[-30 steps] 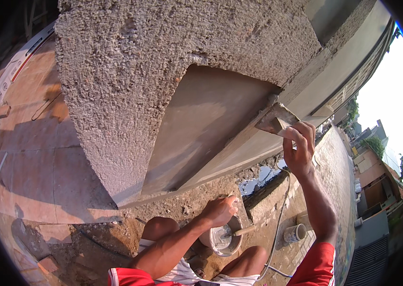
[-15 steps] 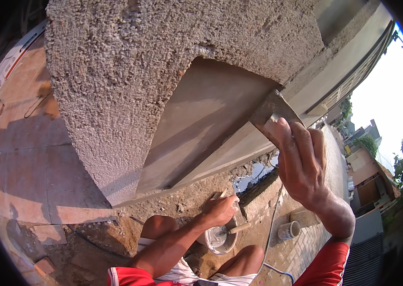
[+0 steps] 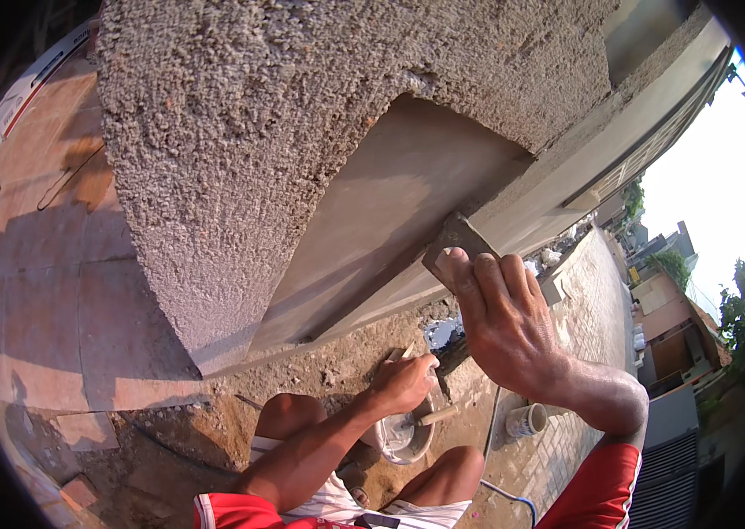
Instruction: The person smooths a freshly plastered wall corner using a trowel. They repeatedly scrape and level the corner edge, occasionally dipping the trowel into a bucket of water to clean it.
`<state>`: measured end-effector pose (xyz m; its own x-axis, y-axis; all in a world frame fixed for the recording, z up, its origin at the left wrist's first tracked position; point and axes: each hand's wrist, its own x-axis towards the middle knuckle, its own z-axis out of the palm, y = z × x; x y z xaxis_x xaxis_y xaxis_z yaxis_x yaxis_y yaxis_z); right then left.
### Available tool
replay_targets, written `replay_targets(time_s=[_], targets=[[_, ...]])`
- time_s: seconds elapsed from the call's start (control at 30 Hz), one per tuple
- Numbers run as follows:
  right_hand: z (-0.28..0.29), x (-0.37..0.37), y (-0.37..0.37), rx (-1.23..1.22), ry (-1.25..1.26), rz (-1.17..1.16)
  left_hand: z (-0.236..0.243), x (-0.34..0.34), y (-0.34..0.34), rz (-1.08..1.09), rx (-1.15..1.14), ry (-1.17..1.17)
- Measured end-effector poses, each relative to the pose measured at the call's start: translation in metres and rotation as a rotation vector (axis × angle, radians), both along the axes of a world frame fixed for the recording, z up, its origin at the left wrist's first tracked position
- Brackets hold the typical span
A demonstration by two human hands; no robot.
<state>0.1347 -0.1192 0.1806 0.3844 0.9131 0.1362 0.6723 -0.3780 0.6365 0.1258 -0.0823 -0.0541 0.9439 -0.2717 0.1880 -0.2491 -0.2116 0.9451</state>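
An outdoor scene in sunlight is dominated by a rough plastered wall (image 3: 222,150), which is seen from above and tilted by the fisheye view. To its left, reddish tiled ground (image 3: 29,309) is partly covered by shadow; to its right, a paved lane (image 3: 601,273) is bordered by buildings and trees. Within the wall is set a smooth grey recessed panel (image 3: 390,185). Below it, a bucket (image 3: 407,460) holding pale wet mix is placed between bent knees, and a wooden handle (image 3: 438,414) is propped across its rim. A small pail (image 3: 520,425) is set farther right. The right hand (image 3: 509,326) is raised, its fingers clamped on a flat metal blade (image 3: 460,234), which is held at the panel's lower right edge. The left hand (image 3: 403,383) is held above the bucket, fingers curled; what is gripped there cannot be told.
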Motion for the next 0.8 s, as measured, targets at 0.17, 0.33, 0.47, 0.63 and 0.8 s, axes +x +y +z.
replay_targets(time_s=[0.17, 0.33, 0.47, 0.63, 0.8], targets=[[0.009, -0.006, -0.011, 0.045, -0.087, 0.144, -0.002, -0.001, 0.002, 0.007, -0.009, -0.041], [0.037, 0.005, -0.006, 0.09, -0.217, 0.177, -0.003, -0.001, 0.005, 0.016, 0.007, -0.036], [0.045, 0.008, -0.004, 0.126, -0.271, 0.137, 0.0, -0.004, 0.003, 0.004, -0.005, -0.053], [0.051, 0.005, 0.002, 0.101, -0.222, 0.074, 0.003, -0.004, 0.009, 0.018, 0.035, -0.031], [0.018, 0.002, 0.002, 0.014, -0.039, 0.054, 0.002, -0.005, 0.007, -0.019, 0.054, -0.014]])
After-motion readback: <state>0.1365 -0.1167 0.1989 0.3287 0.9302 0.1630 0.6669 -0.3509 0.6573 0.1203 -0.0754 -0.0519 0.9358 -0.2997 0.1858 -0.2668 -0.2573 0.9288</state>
